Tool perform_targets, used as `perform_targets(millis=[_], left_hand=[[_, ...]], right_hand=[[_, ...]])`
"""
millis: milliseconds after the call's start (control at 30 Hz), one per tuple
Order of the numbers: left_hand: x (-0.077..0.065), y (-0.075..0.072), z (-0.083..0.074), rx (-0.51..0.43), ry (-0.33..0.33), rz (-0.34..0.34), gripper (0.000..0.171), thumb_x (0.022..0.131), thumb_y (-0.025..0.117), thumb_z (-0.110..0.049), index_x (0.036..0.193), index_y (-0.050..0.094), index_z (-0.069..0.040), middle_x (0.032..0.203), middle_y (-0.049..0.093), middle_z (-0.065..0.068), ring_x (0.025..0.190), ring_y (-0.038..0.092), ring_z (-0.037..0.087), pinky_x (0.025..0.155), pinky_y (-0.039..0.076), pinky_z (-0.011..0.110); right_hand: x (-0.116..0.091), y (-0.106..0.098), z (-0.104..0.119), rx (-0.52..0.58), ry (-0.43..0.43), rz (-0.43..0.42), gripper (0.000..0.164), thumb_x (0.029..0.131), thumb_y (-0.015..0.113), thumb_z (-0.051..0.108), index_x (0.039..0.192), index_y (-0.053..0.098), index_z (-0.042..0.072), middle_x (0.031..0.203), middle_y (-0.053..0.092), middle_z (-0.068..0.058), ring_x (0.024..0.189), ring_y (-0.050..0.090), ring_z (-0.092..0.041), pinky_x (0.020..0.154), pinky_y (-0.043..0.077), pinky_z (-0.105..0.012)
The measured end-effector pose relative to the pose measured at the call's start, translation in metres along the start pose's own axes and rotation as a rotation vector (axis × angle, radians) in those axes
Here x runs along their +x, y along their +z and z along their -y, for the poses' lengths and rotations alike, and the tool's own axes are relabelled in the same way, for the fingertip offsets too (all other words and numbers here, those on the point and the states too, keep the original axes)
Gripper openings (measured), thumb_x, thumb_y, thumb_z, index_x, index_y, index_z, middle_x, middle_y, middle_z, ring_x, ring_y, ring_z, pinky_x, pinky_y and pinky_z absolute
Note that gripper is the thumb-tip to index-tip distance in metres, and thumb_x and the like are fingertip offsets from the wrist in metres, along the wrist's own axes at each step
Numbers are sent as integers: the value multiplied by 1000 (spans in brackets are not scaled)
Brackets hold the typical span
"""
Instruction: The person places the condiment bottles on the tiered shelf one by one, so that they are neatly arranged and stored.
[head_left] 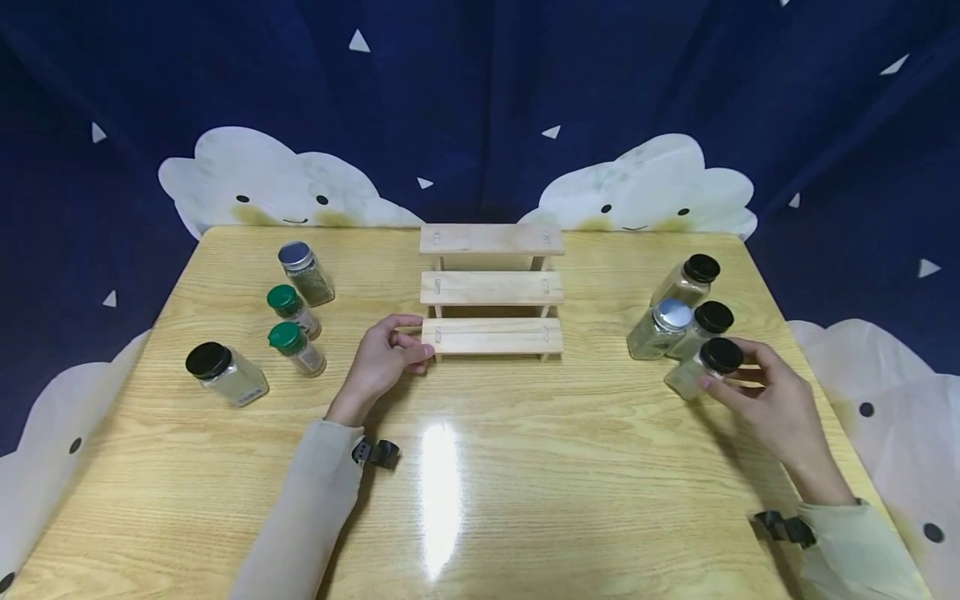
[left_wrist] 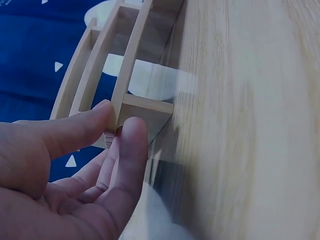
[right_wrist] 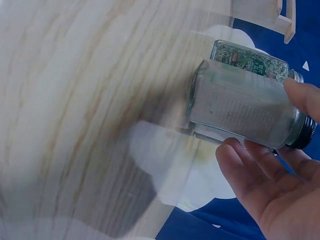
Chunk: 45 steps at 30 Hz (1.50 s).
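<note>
A small three-step wooden rack point(head_left: 491, 287) stands at the table's back middle. My left hand point(head_left: 386, 358) pinches the left end of its lowest step; in the left wrist view the thumb lies on one face of that board point(left_wrist: 120, 95) and the fingers on the other. At the right, my right hand point(head_left: 780, 408) holds a black-capped spice jar point(head_left: 693, 379), thumb on the near side and fingers round the far side. In the right wrist view this glass jar point(right_wrist: 240, 105) shows pale contents. Behind it stand a silver-capped herb jar point(head_left: 656, 332) and another black-capped jar point(head_left: 697, 329).
Farther back at the right is one more black-capped jar point(head_left: 684, 283). On the left stand a silver-capped jar point(head_left: 311, 279), two green-capped bottles point(head_left: 303, 321) and a black-capped jar point(head_left: 236, 379). A dark blue curtain point(head_left: 480, 108) hangs behind the wooden table point(head_left: 540, 475).
</note>
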<state>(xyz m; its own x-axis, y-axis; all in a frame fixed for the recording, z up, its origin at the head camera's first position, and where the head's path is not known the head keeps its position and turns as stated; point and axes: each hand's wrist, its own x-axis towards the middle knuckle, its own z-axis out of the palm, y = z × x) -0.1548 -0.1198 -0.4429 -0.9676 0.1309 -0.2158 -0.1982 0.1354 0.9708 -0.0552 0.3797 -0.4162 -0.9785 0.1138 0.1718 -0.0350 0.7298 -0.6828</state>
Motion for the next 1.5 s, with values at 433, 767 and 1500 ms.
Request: perform_targets(millis=[433,767,1500], left_hand=[[0,0,5,-16,7,3,52,99,73,12,147,53,12,92,71,13,71,71,18,74,68,30],[0,-1,6,-24,11,7,52,99,73,12,147,54,12,94,70,15,72,72,19,76,68,32],[-1,-1,4,-13,-5,5,52,100,74,10,148,55,8,97,70,14,76,73,22,77,68,33]], right_hand=[[-2,2,0,7,3,-11,59,94,88,9,144,60,-4,115,63,1,93,61,13,77,52,-3],[-2,3,1,35,11,-46,58,92,88,4,143,61,-5,106,62,16,86,65,13,75,56,-5],[-4,-6,25,148,-21,-110,50,86,88,-6,131,70,2,108,68,19,94,67,5,76,57,-6]])
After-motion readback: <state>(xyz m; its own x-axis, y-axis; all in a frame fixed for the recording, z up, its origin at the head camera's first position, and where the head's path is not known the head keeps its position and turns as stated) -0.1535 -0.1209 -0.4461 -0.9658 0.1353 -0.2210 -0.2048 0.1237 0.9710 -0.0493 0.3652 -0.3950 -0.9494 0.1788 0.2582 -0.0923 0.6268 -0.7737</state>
